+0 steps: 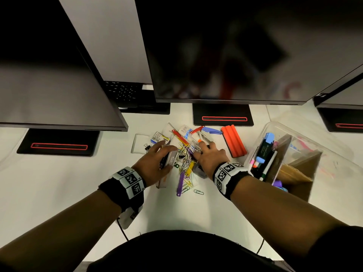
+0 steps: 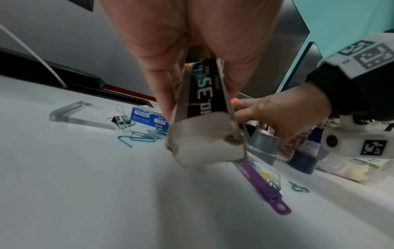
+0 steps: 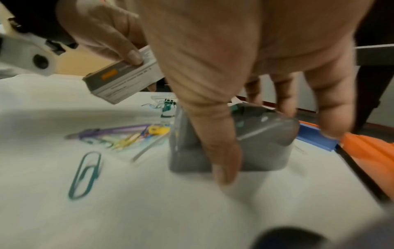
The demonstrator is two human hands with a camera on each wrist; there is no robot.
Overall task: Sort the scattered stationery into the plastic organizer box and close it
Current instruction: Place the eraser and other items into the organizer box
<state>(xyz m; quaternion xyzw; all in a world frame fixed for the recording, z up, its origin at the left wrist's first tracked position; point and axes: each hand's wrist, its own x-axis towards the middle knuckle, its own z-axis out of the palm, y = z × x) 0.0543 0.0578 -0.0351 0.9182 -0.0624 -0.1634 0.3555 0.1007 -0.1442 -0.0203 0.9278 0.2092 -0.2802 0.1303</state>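
A: Hand states?

B: A small cardboard box [image 2: 204,118] is gripped by the left hand [image 1: 155,163], thumb on one long face, fingers on the other. It is lifted clear of the desk [image 1: 196,213], one end tilted down, probably so it can be carried off without dragging the clips under it.

A: Right?

B: The right hand [image 1: 211,159] is arched over a grey hole punch [image 3: 245,139]. Thumb down the near face, fingers down the far side. Grip looks formed but the frame is blurred, so firmness can't be confirmed. The punch is seen resting on the desk.

A: Where's the organizer box?

B: The plastic organizer box [image 1: 334,146] is just beyond the right wrist, lid open. Markers and a highlighter [image 1: 265,146] are already stood in its near compartment. An orange eraser block [image 1: 233,143] lies between the right hand and the box.

A: What's left?

B: Plenty. Loose paper clips [image 1: 186,173] and a purple clip strip [image 2: 262,185] are spread between the two hands; a blue staple packet [image 2: 149,117] and a binder clip [image 2: 119,118] sit past the left fingertips. One green paper clip [image 3: 85,175] is stray, nearer the body.

A: Risk?

B: Small clips are likely to be scattered if either load is swept across the pile. Lifting straight up is judged safer.
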